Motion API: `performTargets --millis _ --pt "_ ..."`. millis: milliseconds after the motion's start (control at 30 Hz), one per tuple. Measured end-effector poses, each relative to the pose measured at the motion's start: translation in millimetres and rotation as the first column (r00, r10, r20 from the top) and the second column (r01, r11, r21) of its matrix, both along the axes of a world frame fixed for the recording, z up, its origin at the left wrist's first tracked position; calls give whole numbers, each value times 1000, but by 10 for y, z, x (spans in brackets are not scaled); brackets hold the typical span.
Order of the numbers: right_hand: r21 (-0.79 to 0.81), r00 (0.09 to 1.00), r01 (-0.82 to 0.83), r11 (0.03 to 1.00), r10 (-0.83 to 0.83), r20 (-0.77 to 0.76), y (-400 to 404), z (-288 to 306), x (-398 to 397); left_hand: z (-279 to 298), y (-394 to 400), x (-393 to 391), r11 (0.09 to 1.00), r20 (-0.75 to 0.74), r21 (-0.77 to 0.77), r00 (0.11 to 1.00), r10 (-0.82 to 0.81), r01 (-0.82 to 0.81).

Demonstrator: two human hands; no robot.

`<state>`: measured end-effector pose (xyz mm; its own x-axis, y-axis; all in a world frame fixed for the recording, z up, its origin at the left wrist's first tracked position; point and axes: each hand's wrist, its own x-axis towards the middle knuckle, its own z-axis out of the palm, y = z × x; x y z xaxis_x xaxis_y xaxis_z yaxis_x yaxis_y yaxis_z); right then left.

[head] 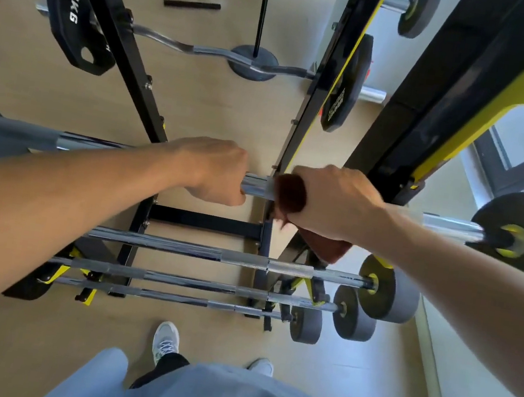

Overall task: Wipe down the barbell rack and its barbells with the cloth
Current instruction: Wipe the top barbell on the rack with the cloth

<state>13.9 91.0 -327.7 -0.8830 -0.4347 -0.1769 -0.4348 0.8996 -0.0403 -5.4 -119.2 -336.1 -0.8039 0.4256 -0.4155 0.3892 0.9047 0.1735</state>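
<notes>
A chrome barbell (pixel 255 185) lies across the black and yellow rack (pixel 142 80) at about chest height. My left hand (pixel 214 171) grips its shaft near the middle. Just to the right, my right hand (pixel 331 201) holds a dark red cloth (pixel 290 194) wrapped round the same bar, close to the rack's right upright (pixel 313 111). A loose end of the cloth hangs below my wrist. Three more barbells (pixel 212 253) with grey plates rest on lower pegs.
A curl bar (pixel 207 51) with a 10 kg plate (pixel 74 14) hangs higher on the rack. Grey plates (pixel 389 288) stick out on the right, near a pale wall. A thick black and yellow post (pixel 464 92) rises at the right. My feet stand on the wooden floor below.
</notes>
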Motion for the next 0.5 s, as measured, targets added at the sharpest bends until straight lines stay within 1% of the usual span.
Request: performTargets --millis 67,133,200,333,400,500 --pt "-21 998 -14 1000 13 -61 -280 -45 50 30 18 23 999 30 39 1000 0 -2" --pt "-16 994 -36 999 34 -108 -386 -75 73 60 28 44 998 29 51 999 23 -24" --pt "3 997 -27 1000 27 -74 -190 -37 63 63 19 51 999 20 19 999 27 -27" --pt "113 999 46 992 -48 14 412 100 35 58 -5 47 999 -11 -31 1000 7 -8" --pt "128 999 46 991 -48 10 467 84 30 44 -10 51 1000 -37 -25 999 3 -4" --pt "96 995 75 993 -68 -70 363 17 44 10 10 17 1000 -36 -10 999 9 -9"
